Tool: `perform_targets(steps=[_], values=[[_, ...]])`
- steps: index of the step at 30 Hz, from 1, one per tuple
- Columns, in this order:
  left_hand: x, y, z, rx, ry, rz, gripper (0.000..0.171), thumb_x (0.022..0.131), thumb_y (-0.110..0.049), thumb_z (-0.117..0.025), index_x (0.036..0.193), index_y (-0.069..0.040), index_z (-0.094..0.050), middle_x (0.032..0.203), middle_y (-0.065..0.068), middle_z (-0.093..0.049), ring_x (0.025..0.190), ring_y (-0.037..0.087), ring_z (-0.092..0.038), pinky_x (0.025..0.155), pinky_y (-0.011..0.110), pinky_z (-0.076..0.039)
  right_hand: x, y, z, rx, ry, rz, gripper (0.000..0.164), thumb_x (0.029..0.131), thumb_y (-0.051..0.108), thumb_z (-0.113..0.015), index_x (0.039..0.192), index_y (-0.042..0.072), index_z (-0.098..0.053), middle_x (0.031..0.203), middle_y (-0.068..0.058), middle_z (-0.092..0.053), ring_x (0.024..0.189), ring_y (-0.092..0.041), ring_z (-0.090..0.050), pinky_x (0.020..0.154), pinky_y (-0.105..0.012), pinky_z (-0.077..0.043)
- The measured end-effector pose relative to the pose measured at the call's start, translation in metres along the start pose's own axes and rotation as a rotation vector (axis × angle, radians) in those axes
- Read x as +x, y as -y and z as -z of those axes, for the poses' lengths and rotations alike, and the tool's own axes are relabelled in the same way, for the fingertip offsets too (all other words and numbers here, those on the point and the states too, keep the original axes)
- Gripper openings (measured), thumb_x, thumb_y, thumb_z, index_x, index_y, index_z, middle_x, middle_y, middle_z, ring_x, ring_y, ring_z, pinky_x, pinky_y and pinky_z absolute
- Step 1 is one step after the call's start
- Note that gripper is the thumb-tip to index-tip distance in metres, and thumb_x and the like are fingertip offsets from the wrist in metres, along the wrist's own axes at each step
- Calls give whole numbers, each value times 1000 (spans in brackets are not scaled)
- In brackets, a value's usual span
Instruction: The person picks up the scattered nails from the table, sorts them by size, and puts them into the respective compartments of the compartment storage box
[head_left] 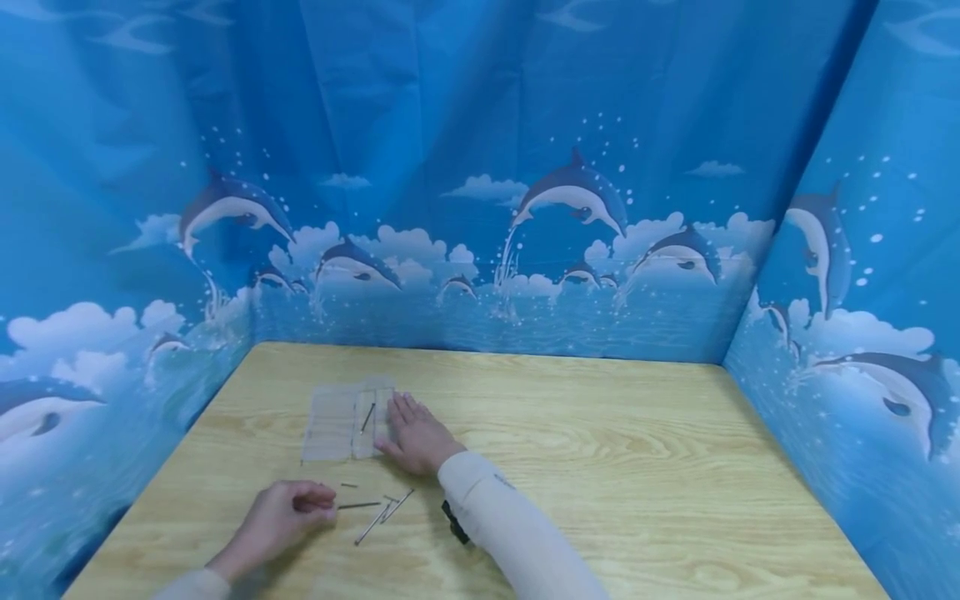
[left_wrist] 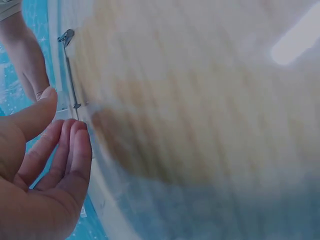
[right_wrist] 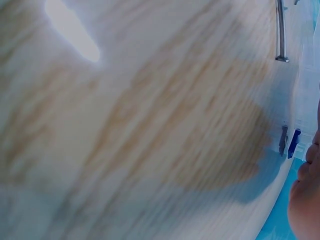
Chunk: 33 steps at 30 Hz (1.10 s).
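A clear plastic box (head_left: 330,422), its two panels lying side by side, is on the table with one nail (head_left: 367,418) in its right part. My right hand (head_left: 420,437) rests with extended fingers at the box's right edge. Below the box lie several loose nails (head_left: 371,527) of different lengths, some crossing. My left hand (head_left: 288,510) is just left of them, its fingertips close to the end of a dark nail (head_left: 358,506). In the left wrist view, thumb and fingers of the left hand (left_wrist: 47,165) stand apart, with nothing visibly held.
The wood-grain table (head_left: 637,467) extends to the right of the hands. Blue curtains (head_left: 465,167) with printed dolphins enclose its back and sides. A short nail (head_left: 349,485) lies between the box and the other loose nails.
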<state>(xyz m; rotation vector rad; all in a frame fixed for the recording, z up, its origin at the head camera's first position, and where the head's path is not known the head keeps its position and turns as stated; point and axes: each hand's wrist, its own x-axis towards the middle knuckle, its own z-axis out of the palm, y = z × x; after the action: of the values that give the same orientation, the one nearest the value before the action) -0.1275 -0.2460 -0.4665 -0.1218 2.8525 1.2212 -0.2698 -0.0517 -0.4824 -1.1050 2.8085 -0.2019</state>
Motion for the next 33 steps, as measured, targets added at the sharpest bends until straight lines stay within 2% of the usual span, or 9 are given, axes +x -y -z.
perform_targets(steps=[5, 12, 23, 33], values=[[-2, 3, -3, -24, 18, -35, 29, 69, -10, -82, 95, -2, -70, 84, 2, -70, 72, 11, -64, 64, 19, -52, 0, 0, 0, -6, -3, 1, 71, 101, 54, -23, 153, 7, -11, 161, -9, -6, 147, -20, -3, 118, -29, -7], [-2, 7, -8, 9, 10, -98, 27, 69, -8, -82, 92, -4, -71, 87, 3, -71, 69, 6, -62, 63, 18, -52, 0, 0, 1, -22, -10, 6, 71, 101, 54, -22, 153, 6, -12, 161, -10, -7, 147, -21, -5, 118, -29, -8], [1, 1, -15, 51, -54, -40, 18, 68, -3, -81, 83, -8, -72, 77, -2, -69, 63, 6, -60, 59, 18, -51, 0, 0, -1, -32, -11, -3, 72, 101, 55, -22, 153, 7, -12, 161, -9, -7, 147, -20, -5, 118, -29, -8], [6, 0, -15, 111, -36, -34, 13, 71, -4, -80, 77, -13, -72, 73, -8, -67, 62, 5, -58, 58, 20, -49, 1, 1, -2, -35, -16, -9, 72, 101, 56, -22, 153, 8, -12, 161, -8, -8, 148, -20, -5, 118, -28, -8]])
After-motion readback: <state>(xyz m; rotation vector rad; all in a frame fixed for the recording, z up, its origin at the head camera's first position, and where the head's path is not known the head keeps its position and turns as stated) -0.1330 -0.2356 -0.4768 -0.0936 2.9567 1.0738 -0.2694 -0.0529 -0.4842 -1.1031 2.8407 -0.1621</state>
